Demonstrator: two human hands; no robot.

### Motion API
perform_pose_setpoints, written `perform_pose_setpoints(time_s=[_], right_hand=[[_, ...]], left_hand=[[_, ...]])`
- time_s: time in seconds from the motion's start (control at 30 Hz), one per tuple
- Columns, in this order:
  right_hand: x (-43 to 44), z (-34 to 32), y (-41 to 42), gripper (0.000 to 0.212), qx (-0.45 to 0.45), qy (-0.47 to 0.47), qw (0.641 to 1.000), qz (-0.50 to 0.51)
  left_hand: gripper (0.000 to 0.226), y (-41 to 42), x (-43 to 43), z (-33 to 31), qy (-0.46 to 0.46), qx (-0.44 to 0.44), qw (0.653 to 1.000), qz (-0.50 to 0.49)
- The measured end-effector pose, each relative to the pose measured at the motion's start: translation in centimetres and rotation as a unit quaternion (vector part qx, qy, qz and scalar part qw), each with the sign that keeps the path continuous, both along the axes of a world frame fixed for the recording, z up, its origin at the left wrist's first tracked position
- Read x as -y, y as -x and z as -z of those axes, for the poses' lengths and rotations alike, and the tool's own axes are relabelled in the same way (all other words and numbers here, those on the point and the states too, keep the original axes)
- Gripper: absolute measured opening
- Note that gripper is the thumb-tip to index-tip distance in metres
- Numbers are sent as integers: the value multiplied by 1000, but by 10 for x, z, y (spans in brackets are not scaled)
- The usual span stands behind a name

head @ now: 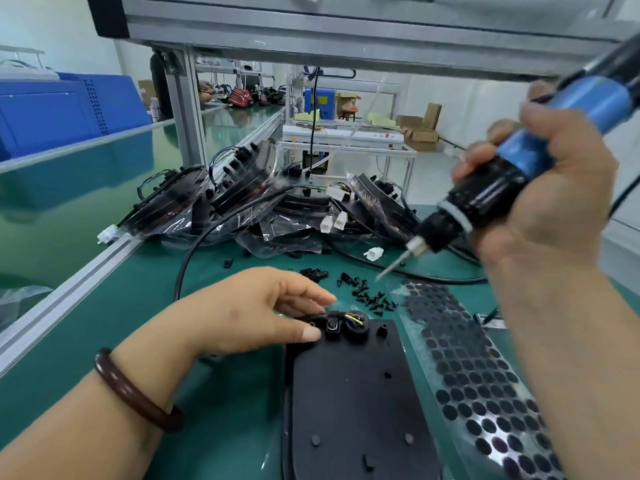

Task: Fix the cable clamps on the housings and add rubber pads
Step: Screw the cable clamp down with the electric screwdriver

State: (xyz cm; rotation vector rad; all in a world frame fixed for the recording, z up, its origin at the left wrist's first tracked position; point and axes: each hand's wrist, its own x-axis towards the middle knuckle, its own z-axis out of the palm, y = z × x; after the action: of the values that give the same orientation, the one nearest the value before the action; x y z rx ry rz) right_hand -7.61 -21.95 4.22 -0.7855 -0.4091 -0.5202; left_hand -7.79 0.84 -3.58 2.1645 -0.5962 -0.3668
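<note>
From the head view, the step in hand looks to be driving the screw into the cable clamp point(332, 328), which sits at the far edge of the black housing point(349, 393) lying flat on the green mat point(221, 410) right in front of you. To do it well, bring the electric screwdriver point(512, 178) down until its bit stands straight over the clamp's hole, seat the tip in the screw head before you pull the trigger, and let the clamp sit square over the cable point(353, 318) so the coloured wires are not nipped. Stop as soon as the screw seats; a plastic housing will likely strip if overdriven. The loose screws point(370, 296) lie just beyond the housing, and the sheet of rubber pads point(467, 368) lies beside it on the right, ready for the pad step. Your left hand point(256, 310) is nearly flat, fingers relaxed and almost straight, the thumb tip lying just beside the clamp and the fingers reaching over the cable; whether it actually pinches the cable cannot be told. Your right hand point(540, 188) is wrapped tightly round the screwdriver's barrel, which is raised and tilted, the bit pointing down-left above the screws, well apart from the clamp.
</note>
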Motion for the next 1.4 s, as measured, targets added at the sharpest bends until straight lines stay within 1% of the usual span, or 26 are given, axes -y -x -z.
perform_pose_setpoints(time_s=[0.07,0.1,0.2,0.3,0.4,0.5,0.6,0.7,0.77,0.87,0.93,1.03,1.07,1.27,1.4], right_hand=[[16,7,1,17,-26,-26,999,11],[21,13,1,14,-40,-26,999,20],[28,31,1,9,-73,-14,996,41],[31,38,0,9,-89,1,995,35],[32,39,1,8,-94,5,995,24],[29,41,2,12,-104,-6,994,13],[25,41,2,13,-102,-19,995,-1],[25,42,3,10,-95,-26,995,-16],[28,41,2,10,-97,-26,995,-15],[37,39,0,9,-121,-33,992,-11],[46,40,-3,7,-137,-38,990,-20],[58,43,-8,7,-167,-7,986,-25],[62,44,-10,7,-180,12,983,-26],[80,59,-20,11,-272,137,952,-17],[89,66,-21,14,-299,135,944,-7]], left_hand=[[14,3,6,2,-9,10,1000,-25],[11,3,9,3,-24,33,998,-38],[11,3,17,8,-24,78,994,-66],[9,2,21,7,1,75,992,-98],[12,0,21,6,-18,84,991,-105],[11,0,22,1,-19,54,993,-100],[14,-1,21,-5,-18,-6,995,-96],[42,-5,17,-9,-18,-73,994,-85],[50,-7,16,-8,-24,-96,991,-88],[52,-8,18,-4,-10,-113,989,-93],[47,-9,19,-2,-1,-116,990,-86],[25,-9,19,-2,2,-112,992,-66],[22,-10,19,-2,5,-109,992,-64],[29,-9,17,0,1,-75,996,-49],[33,-10,17,0,-2,-66,997,-50]])
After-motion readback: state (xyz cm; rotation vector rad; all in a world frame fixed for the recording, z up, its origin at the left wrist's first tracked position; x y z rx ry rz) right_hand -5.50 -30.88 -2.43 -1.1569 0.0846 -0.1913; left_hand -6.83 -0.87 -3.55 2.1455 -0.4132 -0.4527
